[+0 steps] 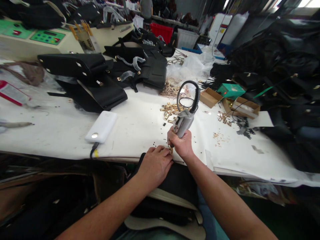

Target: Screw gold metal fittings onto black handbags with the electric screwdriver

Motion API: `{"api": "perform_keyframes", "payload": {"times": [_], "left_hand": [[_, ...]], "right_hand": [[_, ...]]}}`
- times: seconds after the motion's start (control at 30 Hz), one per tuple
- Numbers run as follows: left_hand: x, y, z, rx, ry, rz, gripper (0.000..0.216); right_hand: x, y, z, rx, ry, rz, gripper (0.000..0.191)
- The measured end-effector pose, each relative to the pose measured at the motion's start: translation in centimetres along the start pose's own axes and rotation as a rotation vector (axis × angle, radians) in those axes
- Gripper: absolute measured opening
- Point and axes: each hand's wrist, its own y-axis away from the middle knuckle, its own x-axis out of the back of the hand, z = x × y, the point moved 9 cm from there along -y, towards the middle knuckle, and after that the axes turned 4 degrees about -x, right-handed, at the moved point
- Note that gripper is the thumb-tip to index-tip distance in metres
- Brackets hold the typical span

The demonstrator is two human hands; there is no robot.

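Observation:
My right hand (182, 141) is wrapped around a grey power screwdriver (184, 122) held upright, a black cable looping from its top. Its tip is hidden behind my fingers, over a small gold metal fitting (171, 150). Right beside that fitting, my left hand (157, 163) grips the edge of a black handbag (181, 181), its fingers bent over it. The bag lies across my lap against the table's front edge, its beige trim showing below.
On the white table (135, 123) lie a white power bank (102, 126) with a cable, gold fittings (170, 109) and scattered small screws. Black bags (100, 90) stand at the back left. Small cardboard boxes (210, 96) and a green box (231, 90) sit at right, near piled black bags (280, 60).

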Motion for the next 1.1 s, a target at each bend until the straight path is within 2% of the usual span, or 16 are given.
{"api": "perform_keyframes", "payload": {"times": [0.23,0.33,0.43,0.53,0.63,0.73,0.8,0.93,1.0,1.1], "left_hand": [[0.3,-0.1,0.1,-0.002,-0.019,0.003,0.015],[0.5,-0.2,0.1,-0.004,-0.035,0.017,0.016],[0.6,-0.3,0.1,-0.016,-0.055,0.036,0.019],[0.4,-0.4,0.1,-0.049,-0.066,0.059,0.023],[0.0,-0.3,-0.1,-0.093,-0.094,0.086,0.026],[-0.5,0.1,-0.5,-0.149,-0.124,0.130,0.029],[-0.9,0.4,-0.9,-0.185,-0.132,0.163,0.031],[-1.0,1.0,-1.4,-0.249,-0.136,0.256,0.036],[-0.9,1.2,-1.5,-0.280,-0.129,0.294,0.038],[-1.0,1.3,-1.8,-0.308,-0.110,0.313,0.040]], "right_hand": [[-0.3,-0.2,0.1,-0.037,-0.066,-0.031,0.032],[-0.9,-0.3,-0.4,-0.047,-0.127,-0.102,0.040],[-1.1,-0.2,-2.1,-0.026,-0.236,-0.180,0.043],[0.4,0.4,-4.6,0.018,-0.281,-0.160,0.041],[3.8,1.1,-6.1,0.044,-0.253,-0.085,0.040],[9.0,1.3,-5.5,0.045,-0.230,0.022,0.041],[13.8,1.1,-4.3,0.051,-0.222,0.180,0.043],[23.2,1.5,-2.3,0.107,-0.235,0.600,0.042],[25.9,1.6,-2.0,0.149,-0.247,0.712,0.040],[27.5,1.4,-1.7,0.178,-0.216,0.752,0.039]]}}
